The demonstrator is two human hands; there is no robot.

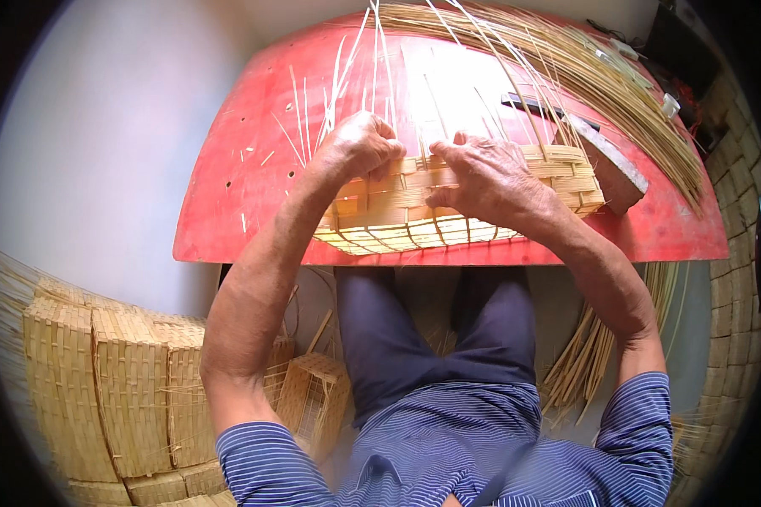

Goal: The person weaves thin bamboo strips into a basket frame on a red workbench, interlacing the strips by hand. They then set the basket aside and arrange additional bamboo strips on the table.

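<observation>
Finished woven baskets [127, 389] stack at lower left. Left hand [364, 145] is at the near basket's rim, fingers curled in; can't tell what they pinch. Unfinished basket [407, 193] sits at the near edge of the red table [254, 186], loose strips rising from it. Right hand [495, 176] lies over its side, thumb and index finger spread apart. Stone block [607, 169] just beside; long strip bundle [643, 106] far right.
</observation>
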